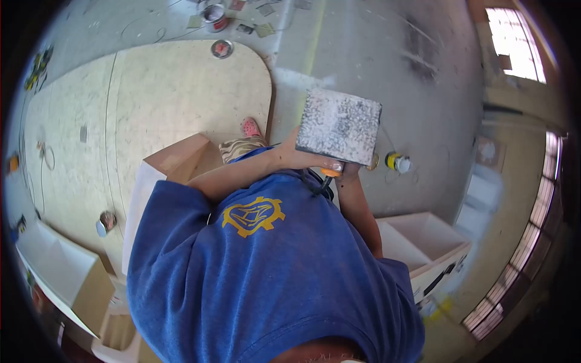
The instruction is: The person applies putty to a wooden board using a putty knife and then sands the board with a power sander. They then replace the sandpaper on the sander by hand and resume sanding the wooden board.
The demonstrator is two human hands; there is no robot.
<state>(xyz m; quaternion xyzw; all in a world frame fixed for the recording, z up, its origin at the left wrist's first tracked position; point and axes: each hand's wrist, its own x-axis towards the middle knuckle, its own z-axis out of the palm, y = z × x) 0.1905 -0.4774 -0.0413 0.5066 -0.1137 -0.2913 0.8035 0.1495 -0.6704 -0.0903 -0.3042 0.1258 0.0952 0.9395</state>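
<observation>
A sheet sander (340, 126) is held up in front of my chest, its square pad turned toward me. The pad's face is mottled grey and white, like worn or dust-clogged sandpaper. My left hand (299, 156) grips it at the lower left, with part of the hand hidden behind the pad. At the lower right, my right hand (349, 173) is closed round the sander's body, its fingers mostly out of sight. An orange part (330, 172) shows between the hands, and a black cord (322, 186) hangs from it against my blue shirt.
A large pale board (187, 78) with a rounded corner lies to the left, bearing a tin (106, 222) and a lid (222, 49). Beyond it stands a paint can (214, 18). White boxes (417, 239) are on both sides. A yellow-black can (397, 162) lies on the right.
</observation>
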